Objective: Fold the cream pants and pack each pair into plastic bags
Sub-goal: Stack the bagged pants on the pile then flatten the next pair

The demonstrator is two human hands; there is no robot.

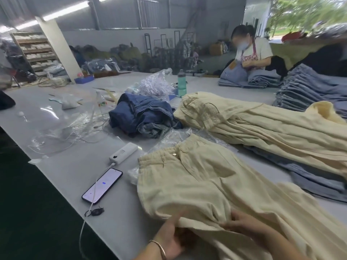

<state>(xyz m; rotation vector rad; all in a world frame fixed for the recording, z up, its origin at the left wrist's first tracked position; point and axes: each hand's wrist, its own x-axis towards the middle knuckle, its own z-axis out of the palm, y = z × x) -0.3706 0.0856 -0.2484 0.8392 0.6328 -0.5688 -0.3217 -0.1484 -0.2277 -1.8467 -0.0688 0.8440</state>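
At the far left of the long grey table [62,171] lies a spread of clear plastic bags [56,126], flat and unfilled as far as I can see. Nearer the edge a phone [102,185] sits face up, wired to a white power bank [123,153].

Moving right, a heap of dark blue jeans [142,119] is bundled mid-table, with a green water bottle [181,83] standing behind it and more crumpled plastic [174,136] just beside the waistband of the nearest pair of cream pants [197,184]. That pair lies open on the table, waistband away from the worker, buttoned, not yet folded.

The worker's left hand [169,239], a bangle at the wrist, is tucked under the near edge of the cloth, fingers curled round the hem. The right hand [246,224] lies on top of the fabric, fingers bent and pinching a fold.

Further right, a pile of cream pants [262,128] waits, loosely laid over denim. Beyond it stands a tall stack of folded blue jeans [309,91], and another person [251,51] works at the far side.

By my reckoning the job is barely begun: no packed cream pair is in sight, this one is only starting its fold, and the pile remains.
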